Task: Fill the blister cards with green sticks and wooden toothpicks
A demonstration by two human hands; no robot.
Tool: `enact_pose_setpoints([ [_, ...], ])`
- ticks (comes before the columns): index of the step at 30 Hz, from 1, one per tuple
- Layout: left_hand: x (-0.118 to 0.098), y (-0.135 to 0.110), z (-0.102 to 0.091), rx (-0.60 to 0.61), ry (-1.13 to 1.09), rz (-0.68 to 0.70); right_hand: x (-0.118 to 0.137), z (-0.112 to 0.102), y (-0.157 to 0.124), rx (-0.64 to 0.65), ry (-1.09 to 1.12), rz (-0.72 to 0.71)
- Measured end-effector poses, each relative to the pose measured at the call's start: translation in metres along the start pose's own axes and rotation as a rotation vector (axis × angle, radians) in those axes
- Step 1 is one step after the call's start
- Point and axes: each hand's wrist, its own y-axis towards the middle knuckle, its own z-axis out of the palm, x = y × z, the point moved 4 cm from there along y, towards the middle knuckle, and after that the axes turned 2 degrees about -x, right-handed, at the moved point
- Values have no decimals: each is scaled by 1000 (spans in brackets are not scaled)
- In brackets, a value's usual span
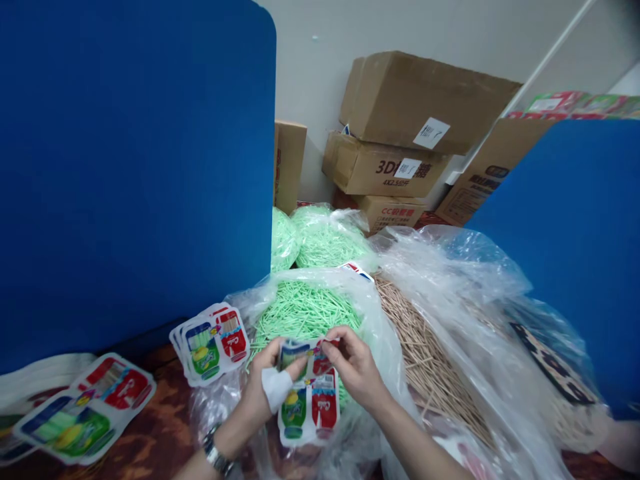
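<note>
As left hand (261, 393) and right hand (357, 370) grip a pouch (309, 403), green sticks (300, 310) fill a bag (374, 317).

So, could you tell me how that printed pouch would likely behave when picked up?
Probably floppy: the printed pouch hangs curved below the left hand and right hand pinching its top. Likely light, since a pinch alone carries it. Its glossy surface may be slippery.

Packing workshop: stacked cartons (400, 127), bagged sticks (305, 310)
</note>
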Motion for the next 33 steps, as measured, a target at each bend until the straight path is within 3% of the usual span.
enact_pose_setpoints([
  [4, 0, 1, 3, -47, -30, -43, -4, 5, -4, -47, 93, 36],
  [7, 4, 2, -1, -40, -172, -42, -6, 7, -5, -65, 167, 64],
  [13, 13, 1, -11, -77, -179, -85, -6, 10, -5, -68, 188, 74],
  [16, 6, 0, -6, 20, -250, -88, -5, 12, -6, -73, 185, 64],
  [20, -1, -9, -9, 86, -145, -120, -7, 17, -12, -27, 150, 68],
  [23, 4, -20, -33, 48, -128, -167, -9, 13, -17, 80, 50, 36],
  [25, 16, -28, -59, -29, -134, -212, -13, 6, -19, 181, -129, -11],
  [28, 40, -32, -108, -240, -77, -260, -28, -2, -21, 333, -644, -48],
  [30, 55, -28, -135, -359, 81, -214, -40, -3, -22, 408, -1010, -47],
  [33, 69, -16, -157, -467, 310, -128, -52, 2, -22, 453, -1318, -40],
])
